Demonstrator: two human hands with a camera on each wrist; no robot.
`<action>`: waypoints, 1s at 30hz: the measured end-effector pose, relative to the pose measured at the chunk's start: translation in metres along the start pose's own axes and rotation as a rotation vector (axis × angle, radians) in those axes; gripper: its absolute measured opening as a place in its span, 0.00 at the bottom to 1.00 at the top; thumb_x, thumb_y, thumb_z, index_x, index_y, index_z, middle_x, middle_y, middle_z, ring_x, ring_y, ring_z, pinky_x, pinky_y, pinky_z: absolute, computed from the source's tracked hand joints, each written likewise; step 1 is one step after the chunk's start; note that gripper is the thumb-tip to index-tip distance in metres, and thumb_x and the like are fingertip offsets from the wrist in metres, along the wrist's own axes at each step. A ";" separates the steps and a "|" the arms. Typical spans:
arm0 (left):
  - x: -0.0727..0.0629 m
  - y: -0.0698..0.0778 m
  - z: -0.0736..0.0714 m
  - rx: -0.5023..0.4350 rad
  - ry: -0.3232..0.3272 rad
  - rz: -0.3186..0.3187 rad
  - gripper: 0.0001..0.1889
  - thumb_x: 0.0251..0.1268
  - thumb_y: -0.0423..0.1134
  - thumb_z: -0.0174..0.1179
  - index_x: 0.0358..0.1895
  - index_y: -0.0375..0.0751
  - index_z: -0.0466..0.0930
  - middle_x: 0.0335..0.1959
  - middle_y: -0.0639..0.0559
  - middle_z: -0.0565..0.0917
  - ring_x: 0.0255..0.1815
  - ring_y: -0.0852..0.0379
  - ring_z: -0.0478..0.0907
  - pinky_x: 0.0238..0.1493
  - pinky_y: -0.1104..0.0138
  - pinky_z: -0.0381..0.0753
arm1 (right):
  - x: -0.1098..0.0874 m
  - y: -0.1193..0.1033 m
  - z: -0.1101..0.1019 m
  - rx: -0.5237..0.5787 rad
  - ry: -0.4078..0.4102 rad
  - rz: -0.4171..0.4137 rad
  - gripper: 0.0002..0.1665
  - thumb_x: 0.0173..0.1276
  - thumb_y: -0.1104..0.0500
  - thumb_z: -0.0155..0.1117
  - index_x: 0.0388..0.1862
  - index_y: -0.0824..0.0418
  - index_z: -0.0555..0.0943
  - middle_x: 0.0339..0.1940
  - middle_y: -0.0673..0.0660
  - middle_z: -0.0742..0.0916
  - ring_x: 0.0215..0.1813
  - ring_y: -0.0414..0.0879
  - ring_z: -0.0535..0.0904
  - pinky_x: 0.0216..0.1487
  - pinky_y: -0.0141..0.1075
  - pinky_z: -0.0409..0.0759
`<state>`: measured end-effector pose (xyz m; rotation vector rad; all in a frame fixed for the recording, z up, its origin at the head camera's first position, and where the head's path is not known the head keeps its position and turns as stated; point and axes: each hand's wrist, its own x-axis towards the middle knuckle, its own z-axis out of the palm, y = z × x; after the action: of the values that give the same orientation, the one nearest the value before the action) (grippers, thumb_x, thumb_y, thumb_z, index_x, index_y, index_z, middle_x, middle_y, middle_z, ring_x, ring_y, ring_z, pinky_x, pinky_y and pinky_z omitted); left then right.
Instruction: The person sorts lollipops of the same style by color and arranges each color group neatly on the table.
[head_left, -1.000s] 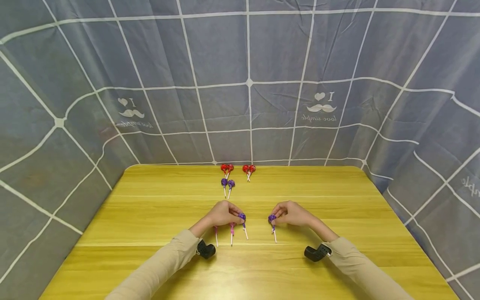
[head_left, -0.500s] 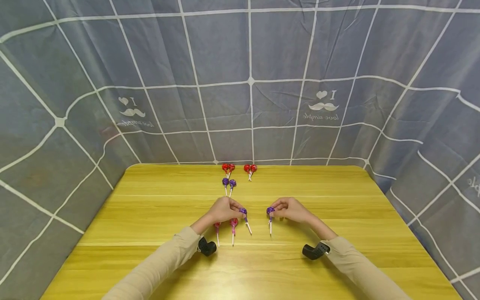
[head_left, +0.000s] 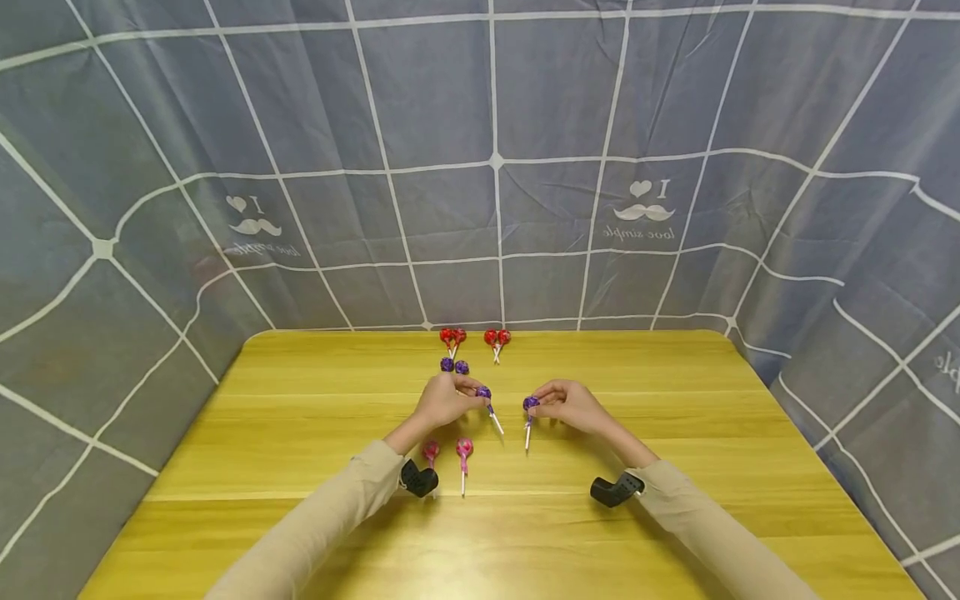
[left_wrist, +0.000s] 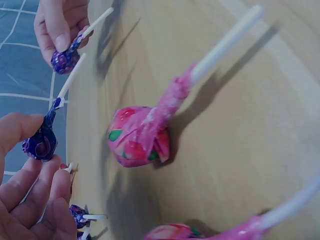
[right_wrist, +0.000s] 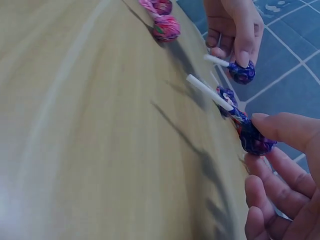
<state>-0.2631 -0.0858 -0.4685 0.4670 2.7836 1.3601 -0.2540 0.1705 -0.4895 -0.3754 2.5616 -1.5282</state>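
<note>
Between thumb and fingers my left hand (head_left: pixel 447 400) pinches a purple-wrapped lollipop (left_wrist: pixel 41 142) by its candy head, its white stick free. My right hand (head_left: pixel 573 408) pinches another purple lollipop (right_wrist: pixel 256 139) the same way, the stick pointing toward me in the head view. Both are held above the table, as their shadows in the wrist views show. Two pink lollipops (head_left: pixel 465 448) lie nearer me, one partly covered by the left wrist camera. Just beyond my left hand lie two more purple lollipops (head_left: pixel 461 367), their sticks hidden by the hand.
At the table's far edge lie two pairs of red lollipops, a left pair (head_left: pixel 452 336) and a right pair (head_left: pixel 498 337), sticks crossed. The yellow wooden table (head_left: pixel 675 367) is bounded by a grey checked curtain (head_left: pixel 555 208) behind and at the sides.
Both hands have moved away from me over the table, carrying their purple lollipops, and the right has drifted left. The pink lollipops are now more exposed; the far purple sticks are newly covered.
</note>
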 end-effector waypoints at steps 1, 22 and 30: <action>0.003 0.001 0.000 0.007 0.011 -0.007 0.14 0.51 0.42 0.71 0.40 0.39 0.88 0.32 0.48 0.88 0.31 0.58 0.80 0.31 0.70 0.74 | 0.002 -0.001 0.000 -0.002 0.017 0.004 0.22 0.57 0.57 0.73 0.47 0.69 0.81 0.34 0.57 0.86 0.31 0.44 0.79 0.28 0.32 0.76; 0.043 0.006 0.001 0.067 0.075 -0.081 0.15 0.54 0.41 0.70 0.45 0.40 0.87 0.37 0.46 0.89 0.38 0.53 0.84 0.41 0.64 0.80 | 0.052 -0.013 0.003 -0.020 0.096 0.006 0.23 0.56 0.58 0.73 0.49 0.67 0.82 0.40 0.62 0.87 0.34 0.44 0.81 0.32 0.32 0.77; 0.051 0.005 0.005 0.018 0.080 -0.091 0.17 0.52 0.39 0.71 0.47 0.38 0.85 0.35 0.44 0.89 0.26 0.57 0.82 0.21 0.72 0.71 | 0.064 -0.015 0.007 -0.037 0.124 -0.009 0.21 0.56 0.59 0.73 0.48 0.67 0.83 0.40 0.63 0.88 0.35 0.47 0.83 0.31 0.32 0.77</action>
<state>-0.3098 -0.0651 -0.4615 0.2888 2.8431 1.3656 -0.3115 0.1392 -0.4789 -0.3050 2.6890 -1.5554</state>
